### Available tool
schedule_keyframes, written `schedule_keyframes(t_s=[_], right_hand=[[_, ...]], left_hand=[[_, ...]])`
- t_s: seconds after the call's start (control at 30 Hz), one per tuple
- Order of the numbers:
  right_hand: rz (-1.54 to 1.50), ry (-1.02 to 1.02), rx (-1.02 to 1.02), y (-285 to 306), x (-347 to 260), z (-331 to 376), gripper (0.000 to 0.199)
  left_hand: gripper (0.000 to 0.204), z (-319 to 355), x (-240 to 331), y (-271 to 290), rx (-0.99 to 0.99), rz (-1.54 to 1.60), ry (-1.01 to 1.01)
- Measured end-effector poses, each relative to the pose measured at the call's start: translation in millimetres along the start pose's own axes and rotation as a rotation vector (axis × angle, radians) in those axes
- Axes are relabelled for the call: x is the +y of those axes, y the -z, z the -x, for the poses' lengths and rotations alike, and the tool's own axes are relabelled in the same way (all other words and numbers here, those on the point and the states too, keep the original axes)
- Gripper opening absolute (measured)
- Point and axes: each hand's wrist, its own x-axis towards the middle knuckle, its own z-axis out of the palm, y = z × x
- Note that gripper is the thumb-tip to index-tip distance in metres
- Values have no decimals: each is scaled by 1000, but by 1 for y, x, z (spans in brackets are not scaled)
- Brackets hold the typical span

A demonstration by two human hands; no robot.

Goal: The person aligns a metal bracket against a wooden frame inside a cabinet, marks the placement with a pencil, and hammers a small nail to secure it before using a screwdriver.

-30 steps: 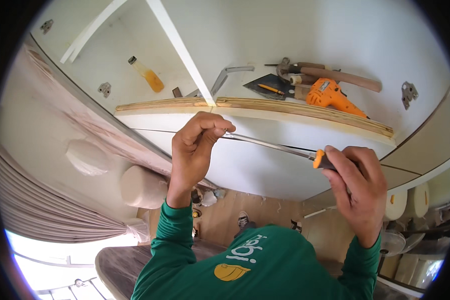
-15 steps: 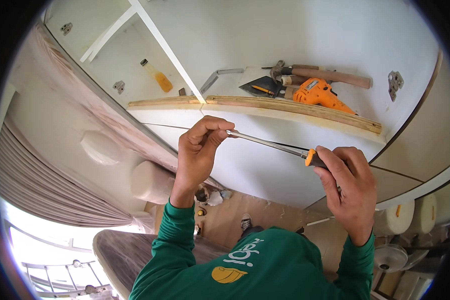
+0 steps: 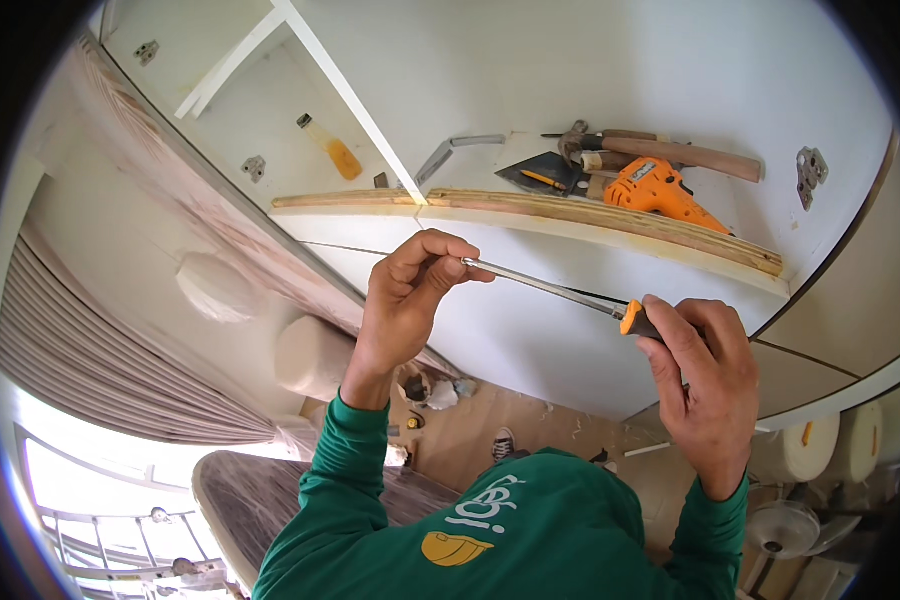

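head view, centre of the frame: a long screwdriver (image 3: 560, 292) with a steel shaft and orange-and-black handle lies slanted from centre-left down to centre-right, in front of the white cabinet panel (image 3: 530, 340). the right hand (image 3: 705, 385) has its grip closed round the handle, fingers wrapped and only the orange collar showing. the left hand (image 3: 410, 295) pinches the tip end of the shaft between thumb and fingertips, a closed, light grip; the tip itself and any screw are hidden under the fingers, so i cannot tell what it bears on.

to do this step well, as i judge it: keep the shaft square to the panel, let the left fingers only guide the tip so it stays seated, push along the shaft with the right palm and turn slowly, since a slip would scar the white face.

just above, a plywood edge strip (image 3: 590, 215) runs across the frame. beyond it, upper right, lie an orange power drill (image 3: 655, 190), a wooden-handled hammer (image 3: 660, 150), a dark scraper (image 3: 535, 172) and a metal hinge plate (image 3: 812, 168). upper left, a small clear bottle (image 3: 332, 150) of amber liquid with no readable label. at the bottom, a green sleeve and top with a yellow and white printed emblem (image 3: 470, 530).
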Motion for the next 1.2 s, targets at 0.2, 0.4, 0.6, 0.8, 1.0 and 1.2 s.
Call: schedule_keyframes(t_s=[0.2, 0.4, 0.6, 0.8, 1.0, 1.2], right_hand=[[286, 165, 75, 0, -2, 5, 40], [-229, -127, -54, -19, -6, 30, 36], [-612, -267, -56, -43, -9, 37, 28], [-762, -306, -31, -58, -7, 37, 26], [-797, -329, -23, -69, -7, 33, 25], [-768, -334, 1, -69, -7, 26, 25]], left_hand=[[12, -5, 8, -1, -30, -293, -61], [13, -17, 30, 8, -150, -624, -243], [24, -27, 37, 8, -157, -506, -168], [44, -36, 41, 11, -184, -422, -148], [55, -37, 40, 9, -177, -357, -93], [49, -38, 39, 10, -8, -486, -221]])
